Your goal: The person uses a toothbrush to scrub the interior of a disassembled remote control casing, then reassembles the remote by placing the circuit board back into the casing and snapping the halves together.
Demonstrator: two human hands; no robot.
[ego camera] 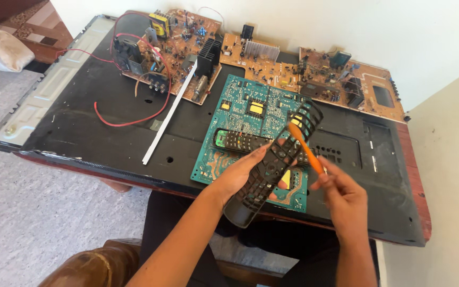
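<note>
Head view: left hand (243, 172) clasps the black remote-control shell (277, 159) above the green circuit board (251, 114); right hand (341, 194) pinches an orange toothbrush (305, 146), bristles on the grid. Short, light strokes along the button openings seem best, shell held steady.

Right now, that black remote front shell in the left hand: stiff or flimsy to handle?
Probably light and a bit flexible: the black remote shell is an empty cover, all open button holes. The left hand supports it from underneath, which seems enough. The thin ribs between holes likely bend or crack under hard pressing from the orange toothbrush held by the right hand.
</note>
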